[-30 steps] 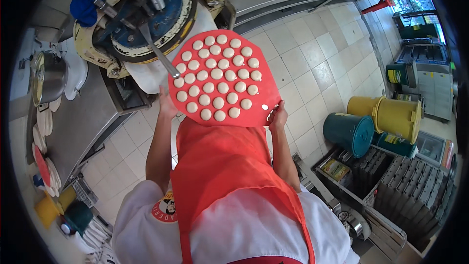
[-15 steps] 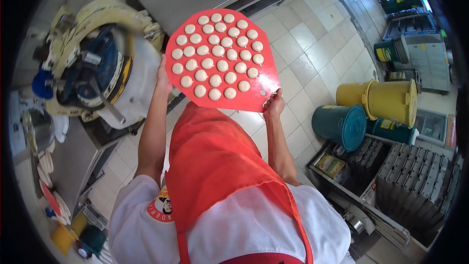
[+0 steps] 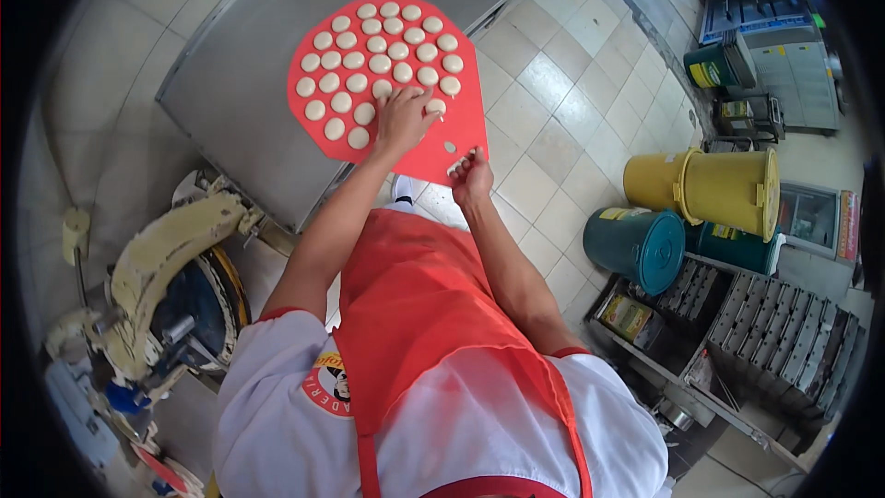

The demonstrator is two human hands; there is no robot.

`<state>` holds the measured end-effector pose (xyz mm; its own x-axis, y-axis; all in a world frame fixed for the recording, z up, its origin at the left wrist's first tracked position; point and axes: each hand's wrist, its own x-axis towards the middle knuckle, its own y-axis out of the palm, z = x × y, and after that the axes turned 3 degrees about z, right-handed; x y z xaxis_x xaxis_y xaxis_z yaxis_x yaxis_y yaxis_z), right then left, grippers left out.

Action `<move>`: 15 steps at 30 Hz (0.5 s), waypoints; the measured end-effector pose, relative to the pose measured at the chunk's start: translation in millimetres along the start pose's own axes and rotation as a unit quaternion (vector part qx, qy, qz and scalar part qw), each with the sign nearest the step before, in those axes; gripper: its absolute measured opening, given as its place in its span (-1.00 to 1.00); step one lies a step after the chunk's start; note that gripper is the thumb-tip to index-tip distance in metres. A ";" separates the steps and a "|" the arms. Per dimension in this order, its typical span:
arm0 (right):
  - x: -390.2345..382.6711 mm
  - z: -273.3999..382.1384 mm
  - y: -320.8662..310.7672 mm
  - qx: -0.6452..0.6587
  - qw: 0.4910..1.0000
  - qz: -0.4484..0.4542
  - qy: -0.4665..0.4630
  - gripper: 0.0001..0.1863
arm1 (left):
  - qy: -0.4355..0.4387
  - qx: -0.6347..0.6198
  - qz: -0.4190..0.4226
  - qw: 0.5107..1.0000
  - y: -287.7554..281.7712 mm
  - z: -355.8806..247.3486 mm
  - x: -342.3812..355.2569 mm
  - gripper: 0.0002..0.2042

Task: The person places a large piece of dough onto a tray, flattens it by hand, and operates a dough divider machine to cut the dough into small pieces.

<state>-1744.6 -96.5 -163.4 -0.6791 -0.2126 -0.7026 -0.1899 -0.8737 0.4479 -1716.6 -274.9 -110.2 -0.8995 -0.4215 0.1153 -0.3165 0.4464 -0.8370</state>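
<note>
Red board (image 3: 419,159) looks pretty much loaded with dough balls (image 3: 379,64), none visibly lifted, right hand (image 3: 472,177) clamped on it, left hand (image 3: 404,122) spread above.

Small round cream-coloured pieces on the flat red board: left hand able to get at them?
Looks like yes: the left hand is over the near pieces, and nothing else lies above them; the right hand holds the red board by its near right corner.
</note>
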 end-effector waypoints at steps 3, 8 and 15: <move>25.5 6.4 39.7 0.009 1.000 0.007 -0.007 -0.70 | 0.016 0.035 0.037 0.999 10.5 14.5 50.1 -0.68; 56.4 10.9 74.1 0.010 1.000 -0.002 0.021 -0.72 | 0.031 0.030 0.002 0.999 17.9 41.7 82.9 -0.81; 78.1 8.8 98.2 -0.015 0.998 -0.006 0.053 -0.75 | -0.008 -0.058 -0.009 0.998 15.2 58.4 113.4 -0.92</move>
<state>-1822.5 -195.0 -169.4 -0.5986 -0.2460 -0.7623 -0.1742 -0.8889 0.4236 -1805.8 -362.0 -141.2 -0.8889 -0.4420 0.1205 -0.3657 0.5260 -0.7679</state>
